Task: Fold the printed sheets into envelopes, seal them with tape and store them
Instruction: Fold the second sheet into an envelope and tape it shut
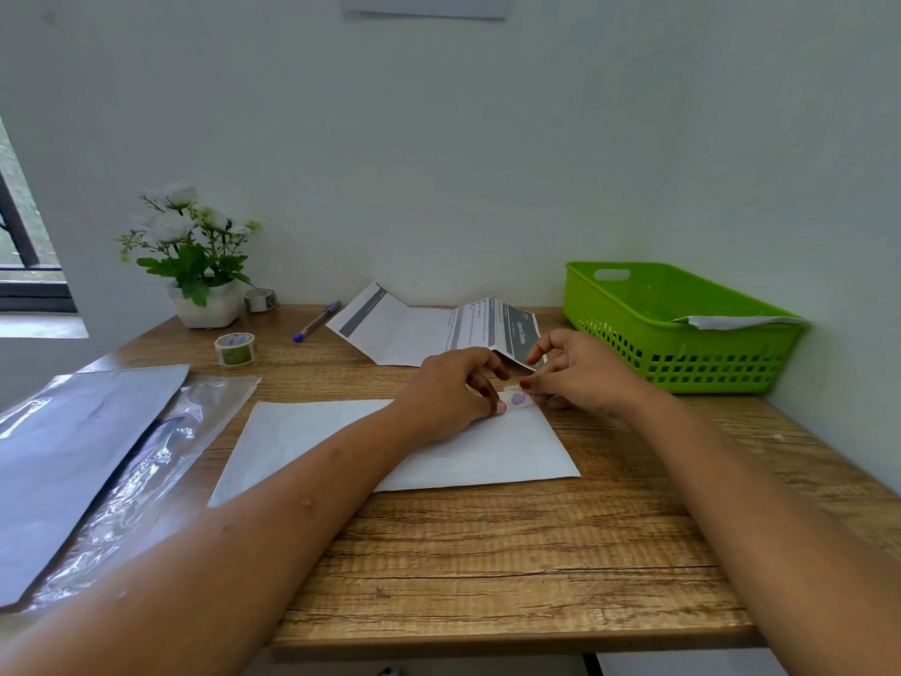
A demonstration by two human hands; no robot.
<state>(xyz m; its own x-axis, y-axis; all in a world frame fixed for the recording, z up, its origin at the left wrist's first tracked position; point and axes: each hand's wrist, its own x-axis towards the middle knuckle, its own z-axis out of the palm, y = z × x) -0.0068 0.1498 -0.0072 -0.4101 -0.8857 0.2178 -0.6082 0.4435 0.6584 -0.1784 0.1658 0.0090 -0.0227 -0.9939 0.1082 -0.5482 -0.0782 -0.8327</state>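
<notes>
Wooden desk [487,553], white folded paper envelope [480,456].
Left hand [448,397] and right hand [582,375], fingers curled, pinch a purple-printed tape strip [518,398].

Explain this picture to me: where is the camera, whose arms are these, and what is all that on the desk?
No machine here: the camera sits on a person's head, looking down. Their left hand and right hand pinch a strip of patterned tape at the top edge of the white envelope on the wooden table. Behind lie a creased printed sheet, a pen, two tape rolls and a potted plant. A green basket stands right, a plastic sleeve left.
</notes>
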